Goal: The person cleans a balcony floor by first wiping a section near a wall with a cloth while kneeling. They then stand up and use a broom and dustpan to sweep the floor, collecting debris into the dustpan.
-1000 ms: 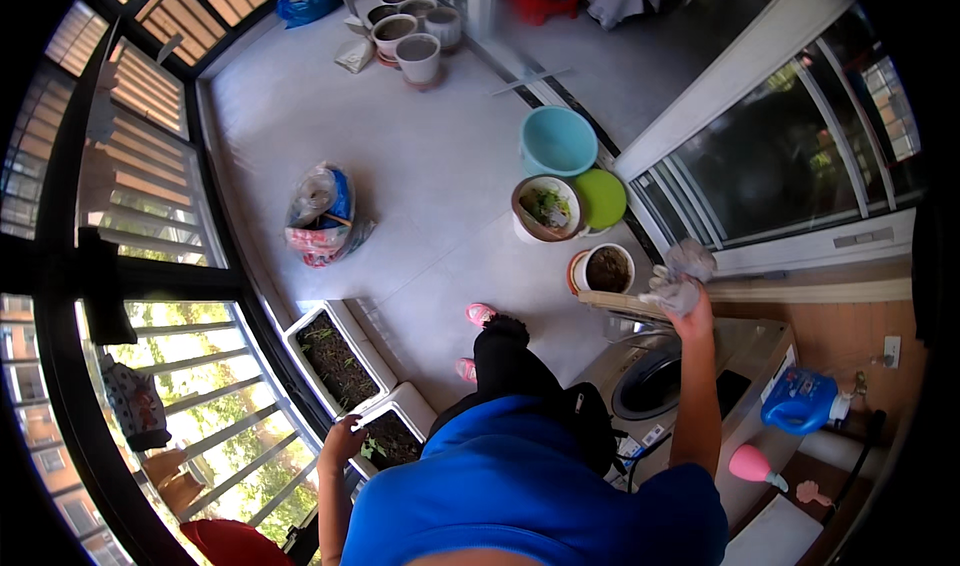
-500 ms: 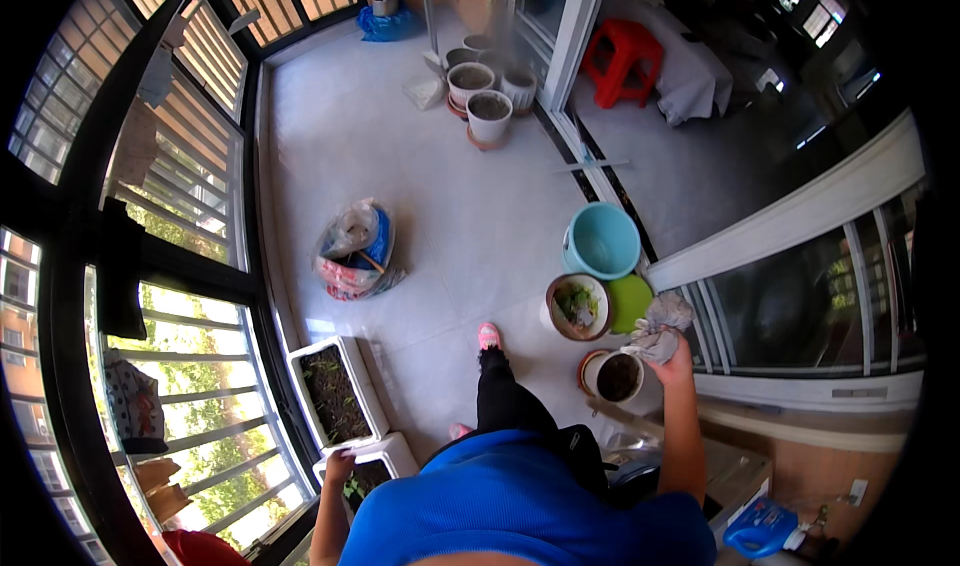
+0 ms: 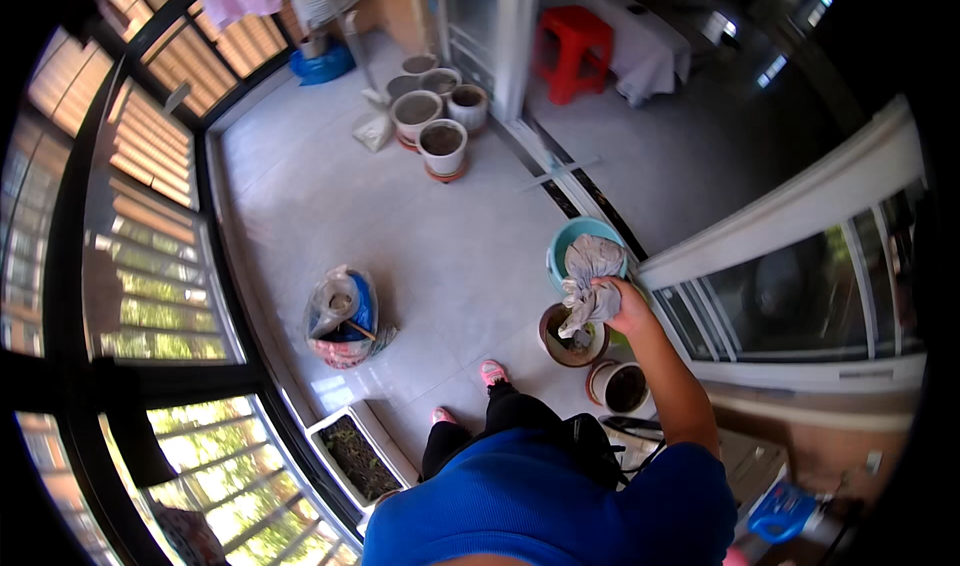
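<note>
My right hand (image 3: pixel 627 306) is closed around a crumpled grey cloth (image 3: pixel 592 266), its arm reaching forward on the right. The bunched cloth hangs over a light blue bucket (image 3: pixel 556 254) and covers part of its opening. Its lower end overlaps a round brown-rimmed pot (image 3: pixel 551 338) with some green in it. Beside that pot, closer to me, stands a white pot of dark soil (image 3: pixel 626 389). My left hand does not show; the blue shirt blocks that side.
A clear bag of items (image 3: pixel 345 316) sits on the floor at left. A white planter trough (image 3: pixel 352 454) lines the window. Several soil-filled pots (image 3: pixel 441 144) cluster ahead near the sliding door track (image 3: pixel 560 176). A red stool (image 3: pixel 574 54) stands beyond it.
My right hand has carried the cloth forward and left, from above the soil pot to over the bucket. My left hand, earlier by the planters, has gone from view. The view has shifted.
</note>
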`<action>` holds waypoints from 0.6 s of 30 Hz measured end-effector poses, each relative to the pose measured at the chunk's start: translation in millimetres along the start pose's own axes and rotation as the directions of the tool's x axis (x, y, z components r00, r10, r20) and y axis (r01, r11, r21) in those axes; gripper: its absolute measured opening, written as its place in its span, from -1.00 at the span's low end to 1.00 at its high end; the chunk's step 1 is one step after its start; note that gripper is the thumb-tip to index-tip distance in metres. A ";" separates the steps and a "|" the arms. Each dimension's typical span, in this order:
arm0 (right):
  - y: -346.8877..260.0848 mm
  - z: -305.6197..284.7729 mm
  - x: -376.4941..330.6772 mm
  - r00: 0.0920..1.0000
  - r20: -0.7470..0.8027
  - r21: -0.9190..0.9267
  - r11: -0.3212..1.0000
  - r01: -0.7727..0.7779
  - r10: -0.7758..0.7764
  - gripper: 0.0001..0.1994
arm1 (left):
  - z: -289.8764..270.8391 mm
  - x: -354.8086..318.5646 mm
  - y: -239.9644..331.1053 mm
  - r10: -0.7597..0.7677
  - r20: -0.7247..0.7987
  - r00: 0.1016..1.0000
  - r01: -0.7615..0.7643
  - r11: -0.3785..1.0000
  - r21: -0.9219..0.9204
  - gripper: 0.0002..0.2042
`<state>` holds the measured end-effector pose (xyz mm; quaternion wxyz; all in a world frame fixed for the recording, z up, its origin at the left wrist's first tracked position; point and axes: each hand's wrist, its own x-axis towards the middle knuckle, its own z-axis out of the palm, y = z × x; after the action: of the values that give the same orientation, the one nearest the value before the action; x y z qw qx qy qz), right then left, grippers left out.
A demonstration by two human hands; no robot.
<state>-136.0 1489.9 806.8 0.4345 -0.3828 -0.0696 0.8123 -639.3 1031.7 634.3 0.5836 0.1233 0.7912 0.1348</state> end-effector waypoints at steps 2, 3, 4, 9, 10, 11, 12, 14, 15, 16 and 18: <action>2.7 -14.1 -32.7 0.993 -0.030 0.002 0.994 0.111 -0.111 -0.70 | -27.4 34.2 51.8 0.053 0.055 0.997 -0.058 0.995 0.077 -0.71; 7.3 -23.3 -44.8 0.982 -0.085 -0.010 0.986 0.166 -0.167 -0.68 | -45.5 43.3 77.8 0.071 0.056 0.996 -0.077 0.992 0.101 -0.71; 10.9 -34.9 -74.3 0.967 -0.135 0.010 0.975 0.220 -0.217 -0.70 | -57.4 58.5 101.3 0.081 0.088 0.993 -0.093 0.984 0.149 -0.71; 83.5 -79.0 -210.1 0.810 -0.395 0.093 0.859 0.504 -0.433 -0.83 | -132.9 107.1 197.5 0.121 0.164 0.979 -0.175 0.912 0.371 -0.69; 119.1 -103.4 -243.5 0.680 -0.512 0.024 0.783 0.622 -0.525 -0.81 | -137.7 117.0 214.1 0.112 0.198 0.974 -0.188 0.885 0.425 -0.68; 143.7 -92.1 -274.6 0.642 -0.552 0.021 0.761 0.649 -0.532 -0.80 | -148.5 123.0 228.4 0.102 0.208 0.973 -0.191 0.860 0.473 -0.68; 168.6 -78.1 -304.3 0.607 -0.588 0.020 0.740 0.672 -0.535 -0.78 | -158.4 128.5 245.0 0.105 0.216 0.971 -0.205 0.831 0.518 -0.67; 233.0 -64.3 -360.9 0.536 -0.582 0.059 0.626 0.778 -0.612 -0.63 | -162.6 142.2 272.9 0.080 0.247 0.966 -0.220 0.760 0.612 -0.66; 270.6 -62.7 -383.9 0.458 -0.641 0.043 0.566 0.823 -0.616 -0.60 | -161.5 148.2 284.9 0.071 0.262 0.962 -0.231 0.722 0.652 -0.66; 307.2 -62.9 -405.2 0.381 -0.689 0.022 0.508 0.861 -0.616 -0.57 | -155.5 154.9 297.9 0.064 0.280 0.958 -0.246 0.685 0.686 -0.66; 377.5 -52.8 -438.0 0.284 -0.760 0.004 0.432 0.902 -0.585 -0.55 | -139.2 164.6 319.3 0.058 0.318 0.946 -0.285 0.615 0.736 -0.65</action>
<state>-202.1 914.4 847.7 0.8371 -0.4500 0.0972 0.2954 -807.9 1378.0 641.2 0.5578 0.4536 0.6716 -0.1792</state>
